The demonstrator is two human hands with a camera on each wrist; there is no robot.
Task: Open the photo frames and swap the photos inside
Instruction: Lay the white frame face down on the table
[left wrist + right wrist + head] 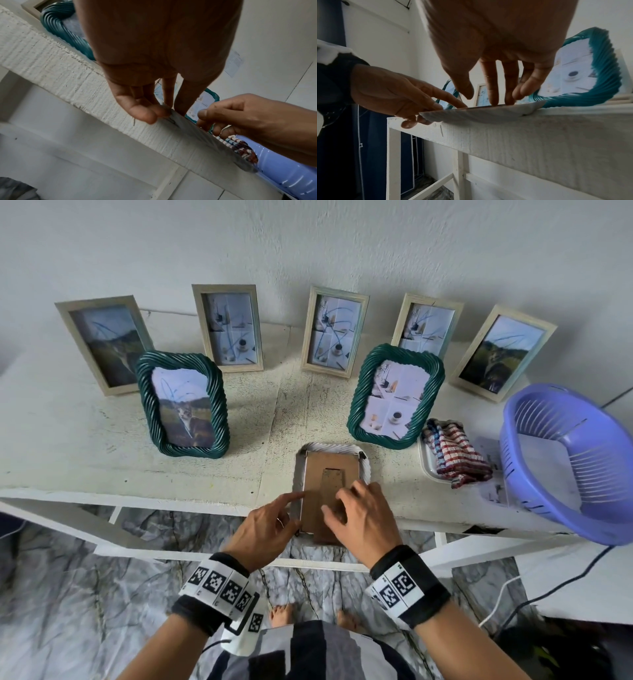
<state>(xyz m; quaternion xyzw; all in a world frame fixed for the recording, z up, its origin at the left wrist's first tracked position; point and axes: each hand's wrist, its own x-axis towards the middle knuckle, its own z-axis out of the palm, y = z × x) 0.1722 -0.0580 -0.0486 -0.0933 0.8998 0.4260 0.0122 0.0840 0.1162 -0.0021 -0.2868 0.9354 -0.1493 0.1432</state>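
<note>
A white twisted-rim photo frame (329,446) lies face down at the table's front edge and overhangs it, its brown cardboard backing (329,474) up. My left hand (274,522) pinches the frame's near left edge (479,112), index finger on top and other fingers underneath. My right hand (363,515) presses straight fingertips (493,100) on the backing's near part. Two green twisted frames stand behind: the left one (183,405) holds a cat photo, the right one (394,395) a coffee collage. The face-down frame's photo is hidden.
Several pale wooden frames (334,330) lean on the wall at the back of the white table (102,457). A striped cloth (455,453) lies on a small white tray (426,463) at the right, beside a purple slotted basket (565,460). Cables trail on the floor at the right.
</note>
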